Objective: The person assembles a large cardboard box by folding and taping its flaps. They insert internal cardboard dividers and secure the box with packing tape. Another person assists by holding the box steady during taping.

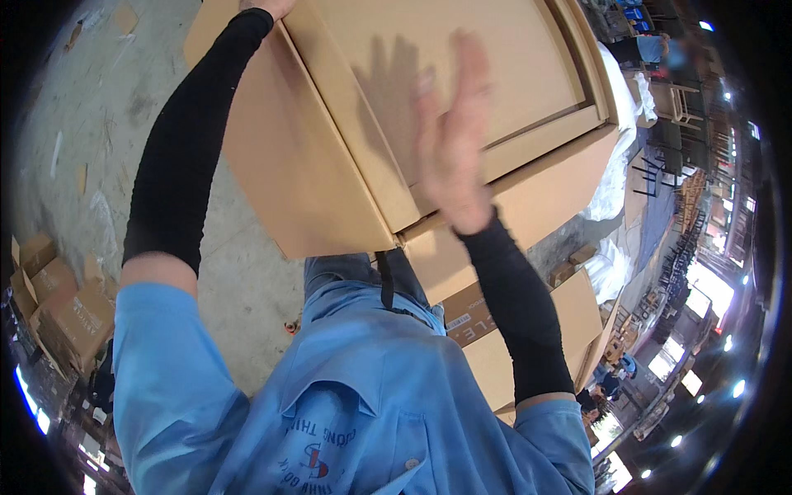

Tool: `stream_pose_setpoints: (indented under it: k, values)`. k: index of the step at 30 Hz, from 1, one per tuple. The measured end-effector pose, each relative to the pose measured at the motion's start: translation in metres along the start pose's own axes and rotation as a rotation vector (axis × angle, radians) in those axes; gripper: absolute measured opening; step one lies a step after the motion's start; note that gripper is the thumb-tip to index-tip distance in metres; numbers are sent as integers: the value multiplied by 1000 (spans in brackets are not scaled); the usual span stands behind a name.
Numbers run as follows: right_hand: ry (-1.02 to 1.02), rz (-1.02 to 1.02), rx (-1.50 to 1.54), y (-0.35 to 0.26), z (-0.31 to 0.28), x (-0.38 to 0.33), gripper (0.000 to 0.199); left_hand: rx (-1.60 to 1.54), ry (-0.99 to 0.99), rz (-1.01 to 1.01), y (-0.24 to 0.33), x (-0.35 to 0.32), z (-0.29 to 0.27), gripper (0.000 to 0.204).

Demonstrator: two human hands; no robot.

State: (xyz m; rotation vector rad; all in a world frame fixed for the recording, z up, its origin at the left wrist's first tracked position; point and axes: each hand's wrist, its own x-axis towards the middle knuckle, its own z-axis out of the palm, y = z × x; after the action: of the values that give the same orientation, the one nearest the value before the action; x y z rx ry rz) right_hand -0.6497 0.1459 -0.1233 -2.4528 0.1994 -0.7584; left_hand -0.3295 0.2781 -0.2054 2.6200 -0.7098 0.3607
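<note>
A large open cardboard box (305, 181) stands in front of my body, its flaps folded outward. A flat brown cardboard panel (412, 74) lies inside, framed by cardboard edge strips. My left hand (276, 7) is at the box's far left edge, cut off by the top of the picture, so its fingers do not show. Above the near right part of the panel, my right hand (455, 140) is raised with fingers stretched out, blurred by motion. It holds nothing and casts a shadow on the panel. Black sleeves cover both forearms.
Another carton (544, 322) stands below the box on the right. White plastic sheeting (612, 165) lies beside the box. Folded cardboard boxes (70, 305) are piled at the left on the concrete floor (99, 148). Chairs (676, 103) and people are farther right.
</note>
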Motion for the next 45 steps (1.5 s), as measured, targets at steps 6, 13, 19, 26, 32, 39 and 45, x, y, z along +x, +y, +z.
stream_pose_setpoints:
  k: [6, 13, 19, 26, 32, 39, 45]
  values:
    - [-231, -49, -234, 2, 80, -17, 57, -15, 219, -1, -13, -2, 31, 45]
    - [-145, 7, -83, -15, 60, 69, 59, -44, 266, -167, -11, -21, 28, 47]
    - [-264, 4, -162, 14, 123, 35, 58, -133, 268, -156, 4, -17, 19, 46]
    - [35, 181, -76, 5, 42, 5, 58, -240, 312, -138, -31, -23, 33, 48]
    - [535, 677, -164, 57, -102, -173, 51, -213, 405, 133, -153, -157, 92, 54]
    - [933, 1039, -672, 0, -293, -369, 46, -652, -414, -232, -86, -402, 88, 63]
    - [1401, 1117, -1248, -72, -407, -568, 50, -606, -562, 216, 90, -333, 79, 60]
